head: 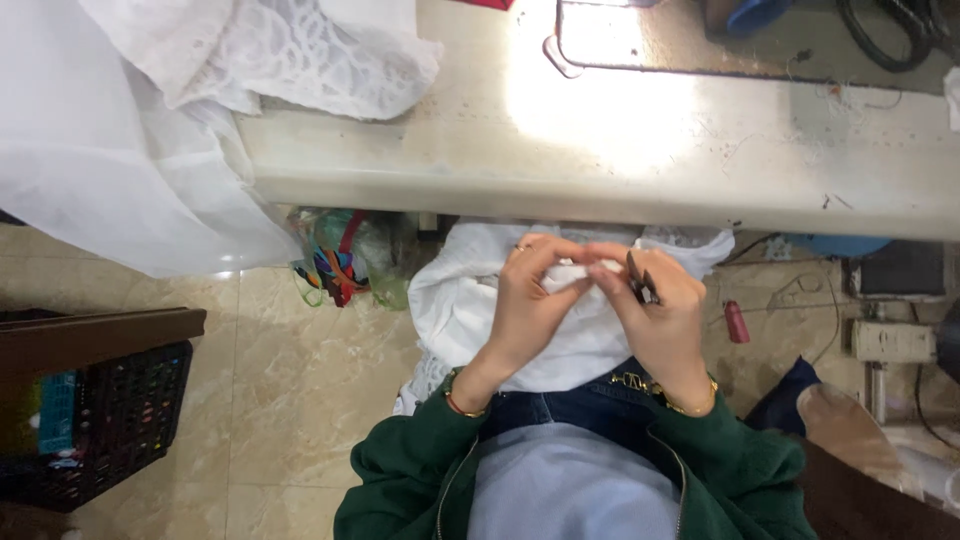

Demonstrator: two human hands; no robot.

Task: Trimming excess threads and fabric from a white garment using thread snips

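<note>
White fabric pinched in the lap

White fabric (480, 300) lies on the lap below the sewing table (620, 150). Left hand (525, 300) pinches a fold of it; right hand (655, 310) pinches the same fold, holding small snips (640, 278).

White cloth (470, 300) lies in the lap; white patterned lace fabric (300, 50) drapes over the cream table (600, 150); the jacket sleeves (400, 480) are dark green, the crate (110, 420) black, the floor tiles (300, 390) beige marbled, the spool (736, 322) red
</note>
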